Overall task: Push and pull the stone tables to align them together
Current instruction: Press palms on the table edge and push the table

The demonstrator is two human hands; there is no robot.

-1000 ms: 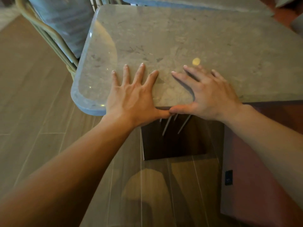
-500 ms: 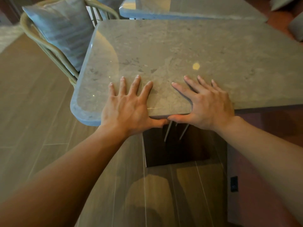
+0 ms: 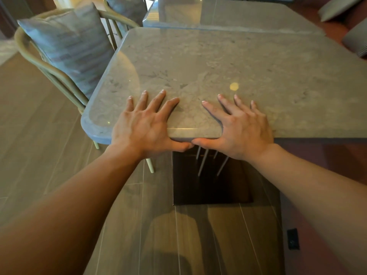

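A grey stone table [image 3: 208, 62] with rounded corners fills the middle of the view. My left hand [image 3: 145, 126] lies flat on its near edge, fingers spread on top and thumb hooked under the rim. My right hand [image 3: 242, 126] grips the same edge just to the right in the same way, thumbs almost touching. A second stone table [image 3: 238, 14] stands behind the first, its near edge meeting the first table's far edge at a slight angle.
A rattan chair [image 3: 45, 70] with a grey cushion [image 3: 71, 42] stands tight against the table's left side, and another chair [image 3: 123, 8] sits behind it. Cushioned seating [image 3: 355, 36] lies at the far right. The table's dark base [image 3: 210, 181] rests on wood-look floor.
The near table has slid away from me toward the second table, with both hands staying on its edge. More of the chair and the far table has come into view.
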